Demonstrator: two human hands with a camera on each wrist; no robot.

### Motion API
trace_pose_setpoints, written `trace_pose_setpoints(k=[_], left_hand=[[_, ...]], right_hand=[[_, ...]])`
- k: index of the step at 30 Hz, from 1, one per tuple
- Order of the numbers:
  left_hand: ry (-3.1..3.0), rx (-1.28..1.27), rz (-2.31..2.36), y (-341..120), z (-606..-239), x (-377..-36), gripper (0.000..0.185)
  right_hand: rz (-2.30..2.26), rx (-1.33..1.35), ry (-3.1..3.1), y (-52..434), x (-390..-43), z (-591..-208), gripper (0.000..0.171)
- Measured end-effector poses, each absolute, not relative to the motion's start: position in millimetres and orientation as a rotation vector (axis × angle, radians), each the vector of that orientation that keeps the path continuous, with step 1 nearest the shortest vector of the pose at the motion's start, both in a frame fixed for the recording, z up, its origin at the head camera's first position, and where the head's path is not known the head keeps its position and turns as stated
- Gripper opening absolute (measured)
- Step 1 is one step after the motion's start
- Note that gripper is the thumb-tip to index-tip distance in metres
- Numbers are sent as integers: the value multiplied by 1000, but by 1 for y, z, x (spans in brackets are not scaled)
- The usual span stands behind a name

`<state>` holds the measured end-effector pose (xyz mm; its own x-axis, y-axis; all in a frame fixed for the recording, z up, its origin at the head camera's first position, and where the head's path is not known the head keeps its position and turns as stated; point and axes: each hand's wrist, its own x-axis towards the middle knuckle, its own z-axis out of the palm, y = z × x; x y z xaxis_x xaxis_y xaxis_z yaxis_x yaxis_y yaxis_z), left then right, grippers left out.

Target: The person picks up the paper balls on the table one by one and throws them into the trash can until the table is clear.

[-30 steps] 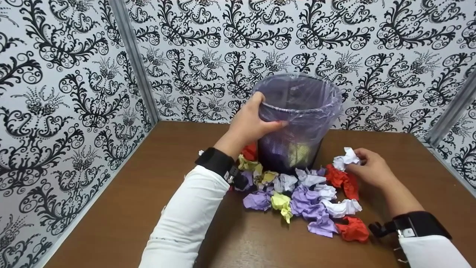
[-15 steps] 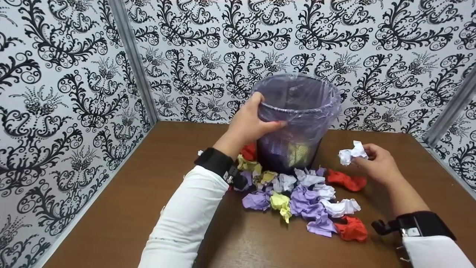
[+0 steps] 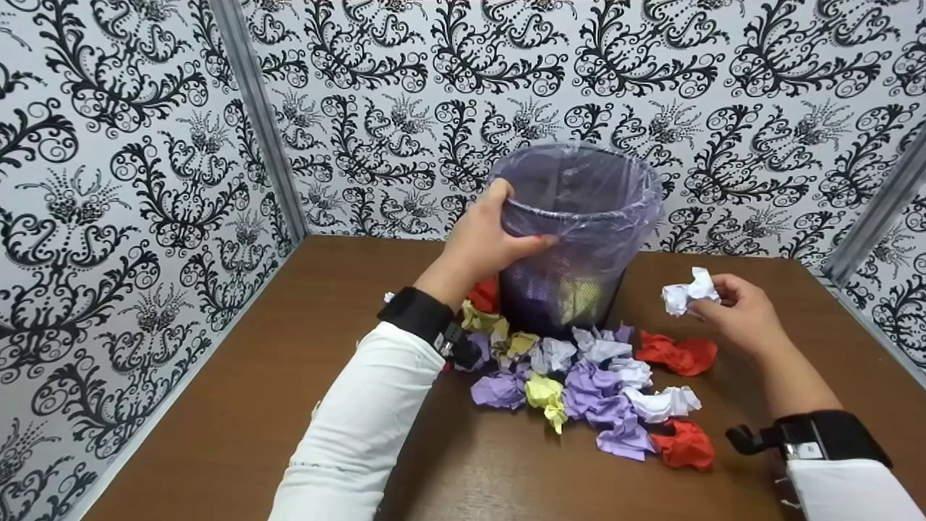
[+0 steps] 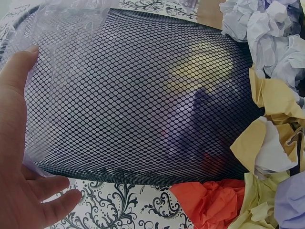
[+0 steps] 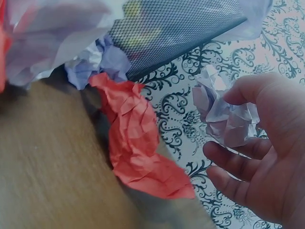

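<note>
At frame centre, the left hand (image 3: 486, 242) grips the black mesh wastebasket's (image 3: 571, 239) plastic-lined rim; the right hand (image 3: 734, 317), at right, pinches a crumpled white paper ball (image 3: 689, 291).

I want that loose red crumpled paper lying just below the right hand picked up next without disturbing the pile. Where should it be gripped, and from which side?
Pinch the raised middle ridge of the red crumpled paper from above and from its right. That side faces bare table; its left end lies close to the white and purple balls. The right hand holds a white paper ball.

no readable text, labels or numbers, wrist device marks perhaps too small
</note>
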<state>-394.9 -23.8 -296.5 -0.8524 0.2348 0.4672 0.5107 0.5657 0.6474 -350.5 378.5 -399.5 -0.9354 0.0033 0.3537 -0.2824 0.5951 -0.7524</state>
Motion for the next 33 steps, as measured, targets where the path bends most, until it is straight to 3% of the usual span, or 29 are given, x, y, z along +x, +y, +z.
trace_pose_setpoints(k=[22, 33], left_hand=[[-2467, -620, -1179, -25, -299, -394, 84], [-2484, -598, -1159, -24, -297, -395, 85]], right_hand=[[1464, 166, -2415, 380, -333, -353, 32], [1180, 113, -2590, 380, -331, -273, 49]])
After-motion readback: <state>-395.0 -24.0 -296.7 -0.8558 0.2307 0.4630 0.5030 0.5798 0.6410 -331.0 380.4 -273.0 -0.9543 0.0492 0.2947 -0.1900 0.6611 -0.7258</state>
